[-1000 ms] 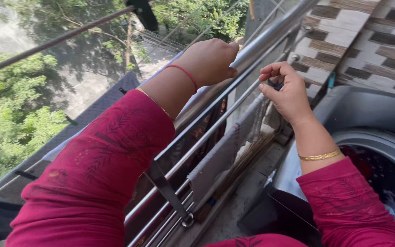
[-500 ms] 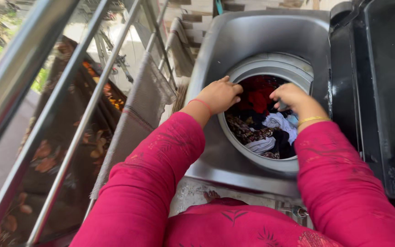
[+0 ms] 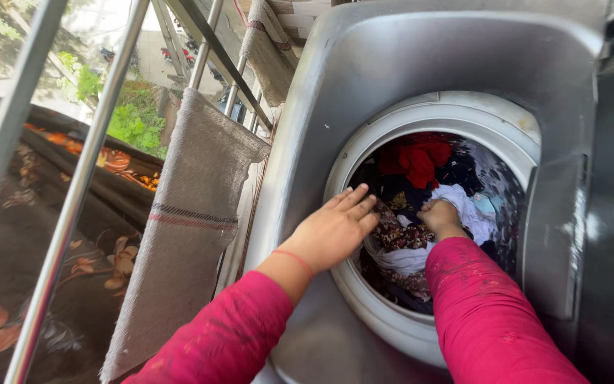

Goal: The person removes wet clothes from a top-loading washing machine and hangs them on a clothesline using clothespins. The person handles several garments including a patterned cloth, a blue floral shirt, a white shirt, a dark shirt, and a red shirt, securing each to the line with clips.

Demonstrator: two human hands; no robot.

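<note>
Down in the washing machine (image 3: pixel 335 85), the right hand (image 3: pixel 440 217) grips laundry (image 3: pixel 421 213), fingers curled; the left hand (image 3: pixel 335 229) rests flat on the rim, fingers together.

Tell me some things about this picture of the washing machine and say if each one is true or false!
1. The right hand is down among the clothes in the drum. True.
2. The left hand is gripping the metal railing. False: it lies open at the drum's pale rim.
3. A grey cloth with stripes hangs over a rail beside the washing machine. True.
4. The drum is empty. False: it holds a mix of clothes, with a red piece near the top.
5. Both sleeves are blue. False: they are dark pink.
</note>
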